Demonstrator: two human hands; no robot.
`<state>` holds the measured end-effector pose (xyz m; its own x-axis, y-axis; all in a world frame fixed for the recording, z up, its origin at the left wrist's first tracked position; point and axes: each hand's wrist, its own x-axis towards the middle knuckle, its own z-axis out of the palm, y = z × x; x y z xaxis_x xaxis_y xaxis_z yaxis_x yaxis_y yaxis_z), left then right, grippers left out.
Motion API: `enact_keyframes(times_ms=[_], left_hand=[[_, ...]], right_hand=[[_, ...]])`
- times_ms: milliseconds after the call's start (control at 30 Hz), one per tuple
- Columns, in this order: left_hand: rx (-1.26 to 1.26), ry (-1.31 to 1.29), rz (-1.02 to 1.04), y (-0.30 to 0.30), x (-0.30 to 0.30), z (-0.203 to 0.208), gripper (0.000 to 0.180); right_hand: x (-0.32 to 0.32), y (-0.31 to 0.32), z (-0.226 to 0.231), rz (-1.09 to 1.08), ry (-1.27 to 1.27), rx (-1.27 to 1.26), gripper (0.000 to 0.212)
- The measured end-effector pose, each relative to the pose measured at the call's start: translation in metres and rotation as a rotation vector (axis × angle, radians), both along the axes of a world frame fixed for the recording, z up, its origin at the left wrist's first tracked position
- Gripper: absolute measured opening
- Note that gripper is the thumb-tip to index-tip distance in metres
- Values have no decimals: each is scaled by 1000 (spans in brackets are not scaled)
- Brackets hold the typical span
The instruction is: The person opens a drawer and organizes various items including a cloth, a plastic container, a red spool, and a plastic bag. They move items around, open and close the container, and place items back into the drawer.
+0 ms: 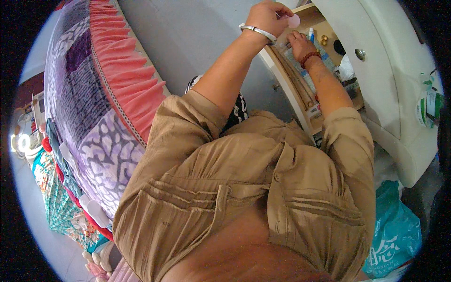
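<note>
Above the far corner of an open drawer (296, 104), my left hand (268, 19) is closed on a pale pink round disc (293, 21), whose exact kind I cannot make out. A silver bangle (259, 34) circles that wrist. My right hand (301, 46) reaches down into the drawer, its fingers stretched out over the contents and partly hidden among them. It wears a dark red bead bracelet (310, 56). Close to its fingers lie a white and blue tube (311, 34) and a small gold-coloured object (324, 40). A black round item (338, 47) sits farther right.
A white cabinet with a round knob (360, 53) stands at the right. On the left is a bed with a purple patterned cover (105, 155) and a pink ruffled edge (124, 70). A teal plastic bag (392, 230) is at the lower right, a patterned umbrella (58, 202) at the lower left.
</note>
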<state>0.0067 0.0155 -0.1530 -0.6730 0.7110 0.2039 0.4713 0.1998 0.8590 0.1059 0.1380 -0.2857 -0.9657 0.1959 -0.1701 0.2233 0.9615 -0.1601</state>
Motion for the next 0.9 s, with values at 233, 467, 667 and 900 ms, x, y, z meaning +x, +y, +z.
enact_keyframes(times_ms=[233, 467, 667, 900], left_hand=[[-31, 14, -11, 1, 1, 1, 12], [-53, 77, -31, 1, 0, 3, 13], [-55, 45, -15, 4, 3, 1, 13], [-152, 231, -26, 17, 3, -30, 13]], right_hand=[[-12, -1, 20, -7, -189, -12, 29], [-6, 9, 9, 54, -147, -48, 23], [12, 15, 15, 53, 60, -188, 13], [24, 20, 24, 65, 313, -337, 11]])
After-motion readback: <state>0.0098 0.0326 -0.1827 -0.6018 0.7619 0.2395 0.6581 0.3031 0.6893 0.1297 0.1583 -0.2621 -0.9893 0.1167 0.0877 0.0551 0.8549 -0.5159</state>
